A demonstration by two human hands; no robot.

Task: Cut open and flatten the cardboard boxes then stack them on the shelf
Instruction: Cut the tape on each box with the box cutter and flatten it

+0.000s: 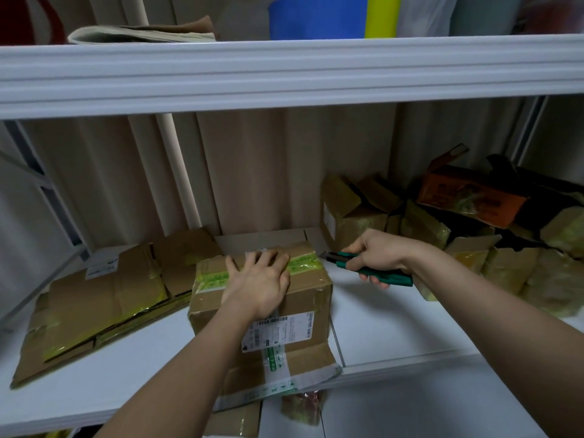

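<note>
Flattened stack: brown flattened cardboard sheets with yellow-green tape lie at the shelf's left end, room on top.
Left hand: left hand pressed flat, fingers spread, on the box.
Box: brown taped cardboard box with white label, mid-shelf, looks light, stiff; near flap overhangs the white metal shelf.
Right hand: right hand grips a green utility knife, blade beside the box's far right corner.
Right end: crumpled brown boxes crowd it.
</note>
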